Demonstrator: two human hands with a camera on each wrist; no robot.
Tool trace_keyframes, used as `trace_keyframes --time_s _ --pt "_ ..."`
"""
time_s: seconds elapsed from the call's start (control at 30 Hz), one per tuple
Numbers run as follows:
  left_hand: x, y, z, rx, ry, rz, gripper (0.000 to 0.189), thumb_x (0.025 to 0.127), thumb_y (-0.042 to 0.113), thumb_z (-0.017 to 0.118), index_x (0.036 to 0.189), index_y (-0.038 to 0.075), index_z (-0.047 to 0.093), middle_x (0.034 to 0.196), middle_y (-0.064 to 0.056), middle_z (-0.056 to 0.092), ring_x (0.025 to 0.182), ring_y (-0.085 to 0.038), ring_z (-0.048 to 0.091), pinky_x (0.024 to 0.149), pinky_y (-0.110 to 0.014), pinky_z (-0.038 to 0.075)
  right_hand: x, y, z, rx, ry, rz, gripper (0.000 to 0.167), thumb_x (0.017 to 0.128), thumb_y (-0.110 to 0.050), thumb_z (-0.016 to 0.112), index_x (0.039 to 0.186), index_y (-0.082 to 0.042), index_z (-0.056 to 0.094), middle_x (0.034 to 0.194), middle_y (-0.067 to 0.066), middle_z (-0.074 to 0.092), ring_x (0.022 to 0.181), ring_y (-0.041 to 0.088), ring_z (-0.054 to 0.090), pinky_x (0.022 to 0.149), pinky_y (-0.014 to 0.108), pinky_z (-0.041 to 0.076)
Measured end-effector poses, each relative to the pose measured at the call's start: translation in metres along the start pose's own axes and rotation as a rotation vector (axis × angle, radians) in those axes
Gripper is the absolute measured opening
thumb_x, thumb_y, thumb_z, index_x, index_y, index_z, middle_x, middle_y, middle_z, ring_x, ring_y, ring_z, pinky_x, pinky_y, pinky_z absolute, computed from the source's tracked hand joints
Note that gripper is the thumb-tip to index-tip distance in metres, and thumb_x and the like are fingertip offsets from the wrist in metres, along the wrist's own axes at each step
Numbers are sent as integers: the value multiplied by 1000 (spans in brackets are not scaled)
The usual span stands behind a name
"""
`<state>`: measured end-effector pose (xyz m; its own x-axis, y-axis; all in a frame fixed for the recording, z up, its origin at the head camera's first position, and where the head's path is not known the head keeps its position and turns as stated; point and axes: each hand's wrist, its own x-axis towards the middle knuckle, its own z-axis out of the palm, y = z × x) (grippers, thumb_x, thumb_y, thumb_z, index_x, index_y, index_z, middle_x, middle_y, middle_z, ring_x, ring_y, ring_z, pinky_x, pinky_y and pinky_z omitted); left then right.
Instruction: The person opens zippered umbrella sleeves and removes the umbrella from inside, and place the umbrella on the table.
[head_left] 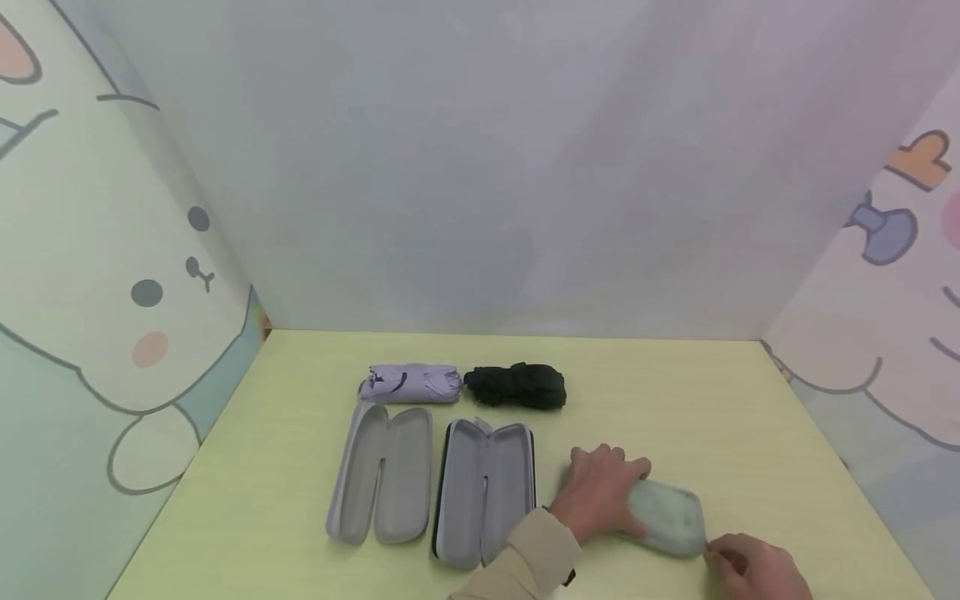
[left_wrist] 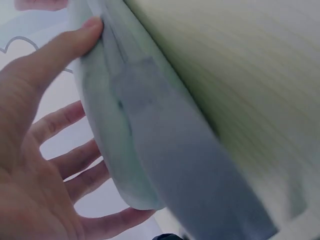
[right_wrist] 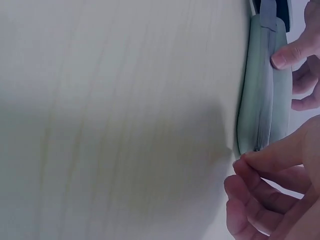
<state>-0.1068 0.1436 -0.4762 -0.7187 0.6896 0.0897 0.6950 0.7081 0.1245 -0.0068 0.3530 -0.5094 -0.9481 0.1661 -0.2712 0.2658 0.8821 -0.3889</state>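
Note:
A pale green zip case [head_left: 669,517] lies closed-looking on the right part of the table. My left hand [head_left: 600,493] grips it from above, thumb on the near side along the zipper and fingers spread over the far side. From the case's left end runs a flat grey fabric strap [left_wrist: 175,145], large in the left wrist view. At the right end, my right hand [head_left: 759,568] pinches the end of the zipper [right_wrist: 265,107] between thumb and index finger. The zipper pull itself is hidden by those fingertips.
Left of the hands, a grey-lined case with a dark edge [head_left: 459,537] and a lilac case [head_left: 405,508] lie unfolded. Behind them rest a lilac folded umbrella [head_left: 420,385] and a black folded bundle [head_left: 517,387]. Printed panels [head_left: 90,250] and a pale back wall [head_left: 510,167] enclose the table.

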Motion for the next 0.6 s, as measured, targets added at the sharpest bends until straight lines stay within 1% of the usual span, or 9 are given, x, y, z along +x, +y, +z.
trace_keyframes --time_s 0.17,0.3,0.37,0.5,0.6 --pt "0 1 0 41 17 -8 52 55 59 80 99 37 61 72 13 51 61 -6 43 50 -28 28 -1 -2 2 9 20 16 12 78 -8 69 89 -4 72 81 5 67 67 14 56 60 35 45" --pt "0 0 0 42 38 -8 47 55 57 79 93 35 62 65 12 48 56 -6 40 48 -27 25 -4 -6 2 22 23 32 14 80 -10 69 90 -2 72 81 5 67 68 15 57 61 35 46" --pt "-1 0 0 38 47 -10 45 55 57 79 89 34 61 62 12 45 54 -7 39 47 -27 24 -5 -9 3 29 31 38 13 81 -10 68 90 -1 71 78 4 66 65 14 55 59 32 44" --pt "-1 2 1 43 63 -24 46 55 59 79 86 32 58 60 11 43 53 -7 38 47 -27 24 -10 -15 7 45 31 34 14 83 -11 65 90 0 70 72 -1 63 60 12 50 54 27 39" --pt "-2 4 2 41 66 -38 48 55 60 79 89 33 58 62 11 44 56 -7 39 48 -28 25 -13 -19 9 50 29 32 15 85 -11 63 92 1 70 70 -4 60 59 11 49 53 25 38"
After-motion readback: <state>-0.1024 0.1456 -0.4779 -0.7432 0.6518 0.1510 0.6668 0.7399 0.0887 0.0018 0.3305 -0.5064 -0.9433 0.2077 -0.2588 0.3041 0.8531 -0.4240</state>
